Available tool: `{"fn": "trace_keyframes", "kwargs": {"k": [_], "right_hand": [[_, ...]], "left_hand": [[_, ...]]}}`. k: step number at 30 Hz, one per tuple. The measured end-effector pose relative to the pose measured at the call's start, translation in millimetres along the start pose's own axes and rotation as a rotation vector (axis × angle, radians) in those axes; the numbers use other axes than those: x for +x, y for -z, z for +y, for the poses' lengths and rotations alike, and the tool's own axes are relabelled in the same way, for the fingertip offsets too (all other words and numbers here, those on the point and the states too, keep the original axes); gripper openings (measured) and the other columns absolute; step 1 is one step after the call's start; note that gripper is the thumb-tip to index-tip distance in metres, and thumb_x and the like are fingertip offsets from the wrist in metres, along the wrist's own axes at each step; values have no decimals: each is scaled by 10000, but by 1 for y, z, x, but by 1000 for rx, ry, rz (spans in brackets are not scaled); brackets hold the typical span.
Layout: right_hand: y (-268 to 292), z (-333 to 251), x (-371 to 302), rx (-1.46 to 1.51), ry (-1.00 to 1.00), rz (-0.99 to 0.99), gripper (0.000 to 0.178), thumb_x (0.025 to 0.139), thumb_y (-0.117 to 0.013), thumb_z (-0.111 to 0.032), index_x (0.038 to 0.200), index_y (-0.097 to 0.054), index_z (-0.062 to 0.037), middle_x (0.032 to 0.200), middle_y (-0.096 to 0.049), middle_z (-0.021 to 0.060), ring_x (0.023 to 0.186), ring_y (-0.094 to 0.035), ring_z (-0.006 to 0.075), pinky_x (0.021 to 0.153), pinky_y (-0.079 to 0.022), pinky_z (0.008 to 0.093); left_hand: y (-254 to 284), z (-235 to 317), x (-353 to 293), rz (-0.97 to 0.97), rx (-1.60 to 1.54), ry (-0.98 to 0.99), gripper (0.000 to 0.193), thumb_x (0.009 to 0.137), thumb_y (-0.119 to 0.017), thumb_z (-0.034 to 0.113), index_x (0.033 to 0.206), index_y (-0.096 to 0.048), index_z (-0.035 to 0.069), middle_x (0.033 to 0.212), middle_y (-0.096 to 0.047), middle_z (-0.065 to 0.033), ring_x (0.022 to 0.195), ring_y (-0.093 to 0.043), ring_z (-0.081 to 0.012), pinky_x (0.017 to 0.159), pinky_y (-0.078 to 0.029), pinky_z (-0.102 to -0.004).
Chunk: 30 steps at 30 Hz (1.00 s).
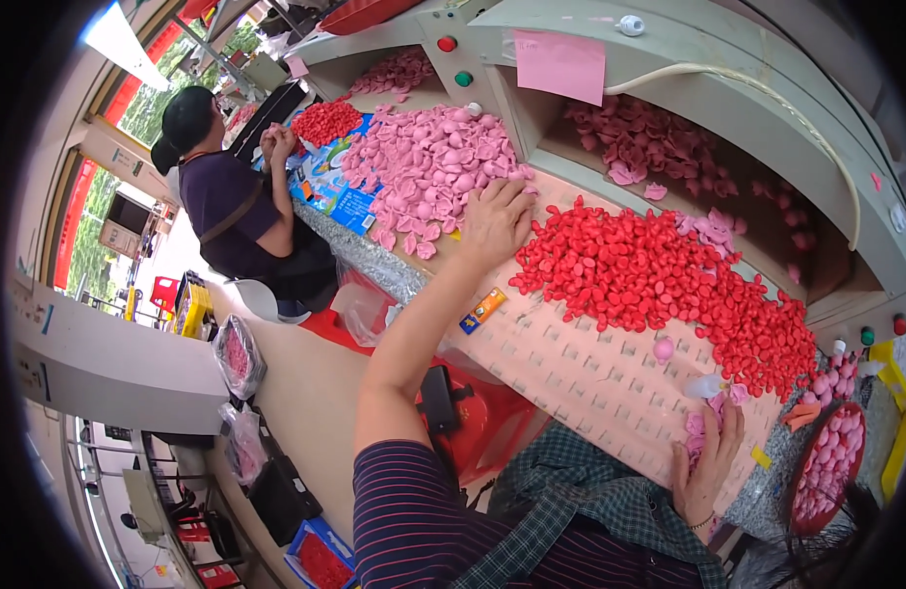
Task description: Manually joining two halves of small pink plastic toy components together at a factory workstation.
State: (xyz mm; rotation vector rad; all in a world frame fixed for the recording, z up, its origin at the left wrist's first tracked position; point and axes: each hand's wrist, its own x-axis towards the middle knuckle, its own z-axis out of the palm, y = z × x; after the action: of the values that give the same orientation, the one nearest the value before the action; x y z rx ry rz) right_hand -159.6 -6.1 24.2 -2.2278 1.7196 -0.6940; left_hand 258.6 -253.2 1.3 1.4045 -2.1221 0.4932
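Note:
My left hand (497, 224) reaches to the right edge of a large heap of pink petal-shaped pieces (414, 162). Its fingers are slightly bent and apart, resting on the heap's edge; their undersides are hidden. Close to my body, my right hand (713, 456) curls around a few pink petal pieces (695, 432) on the worktop. A small translucent bottle (703, 386) lies just beyond its fingertips. Between and beyond my hands spreads a long heap of small red, rounded pieces (630, 265). One pink ball-like piece (663, 348) sits alone on the perforated pink worktop (610, 393).
A grey-green machine housing (689, 59) arches over the far side, with pink pieces inside its openings. An orange-and-blue packet (482, 310) lies near my left forearm. At right stands a round red tray (826, 466) of pink pieces. Another person (242, 196) sits at the far left.

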Motion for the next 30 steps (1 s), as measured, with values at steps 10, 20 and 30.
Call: {"fn": "trace_keyframes", "kwargs": {"k": [10, 20, 30], "right_hand": [[0, 2, 1, -1, 18, 2, 609, 847, -662, -137, 1403, -447, -13, 1507, -319, 254, 1396, -264, 481, 1133, -233, 585], [1, 5, -3, 1, -1, 45, 578, 793, -687, -95, 1340, -513, -22, 1503, -354, 232, 1375, -308, 469, 1140, -251, 540], [4, 21, -1, 32, -20, 50, 548, 799, -731, -187, 1298, -552, -47, 1468, -383, 225, 1338, -342, 473, 1113, -278, 589]], "left_hand": [[-14, -14, 7, 41, -50, 32, 233, 806, -714, 151, 1019, -654, 79, 980, -602, -105, 964, -581, -315, 771, -519, -423], [-34, -9, 22, 152, -225, 184, 165, 797, -695, 107, 958, -709, 71, 865, -676, -134, 802, -655, -301, 729, -520, -392], [44, 90, 24, 127, -515, 409, 173, 880, -702, 103, 1024, -691, 8, 972, -724, -55, 820, -598, -73, 739, -479, -238]]}}
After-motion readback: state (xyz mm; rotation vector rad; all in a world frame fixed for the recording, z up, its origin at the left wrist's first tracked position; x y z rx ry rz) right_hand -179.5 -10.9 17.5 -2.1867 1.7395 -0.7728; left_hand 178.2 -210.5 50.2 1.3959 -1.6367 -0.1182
